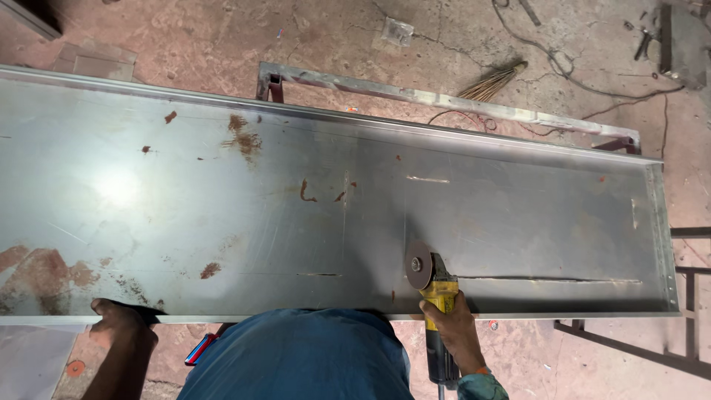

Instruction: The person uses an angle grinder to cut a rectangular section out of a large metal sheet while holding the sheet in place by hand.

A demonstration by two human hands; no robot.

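So the angle grinder [437,292] sits down at about 5 o'clock in the view, yellow body, dark handle, its round disc [419,264] standing on edge against the floor of the long sheet metal tray [222,192], right at the left end of a thin line [548,279] that runs off toward 3 o'clock. The right hand [453,326] is wrapped tight around the grinder body just behind the head. Looks like a compact but dense tool, stiff, likely kicky, so gripping the body behind the guard makes sense to me.

The left hand [118,318] is at 7 o'clock, fingers curled over the tray's near edge, clamped on it. The tray itself looks thin, wide and probably floppy and sharp along the folded lips; I'd take it by the long rims.

Rust patches dot the sheet. Beyond it at 12 to 2 o'clock there's a steel frame [444,100], a small broom [492,83] and loose cable [585,81] on the cracked concrete floor [185,37].
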